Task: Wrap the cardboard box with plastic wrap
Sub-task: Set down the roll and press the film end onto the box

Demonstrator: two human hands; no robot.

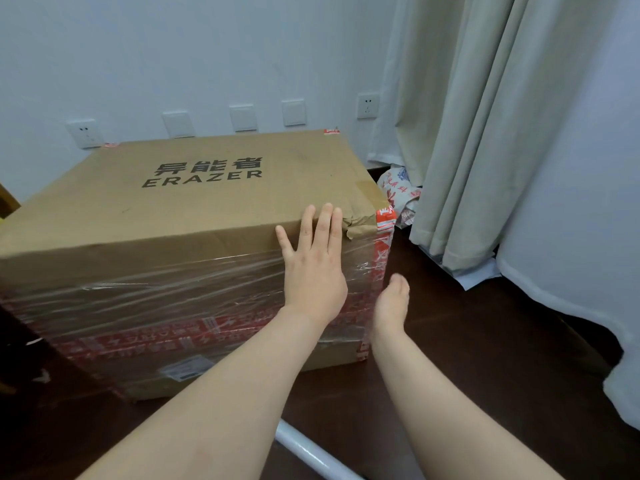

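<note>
A big brown cardboard box (180, 202) printed "ERAZER" stands on the dark floor against the wall. Clear plastic wrap (145, 299) is stretched in a band round its middle, over red printed tape. My left hand (311, 265) lies flat on the front face near the top right, fingers straight and tips at the top edge. My right hand (391, 303) is at the box's near right corner beside the wrap, seen edge-on with the thumb up, and holds nothing.
A white tube (311, 452) lies on the floor by my arms. Pale curtains (485, 133) hang to the right, with a crumpled printed bag (401, 192) behind the box's right side. Wall sockets (367, 105) line the wall behind. Dark wooden floor (485, 341) stretches to the right.
</note>
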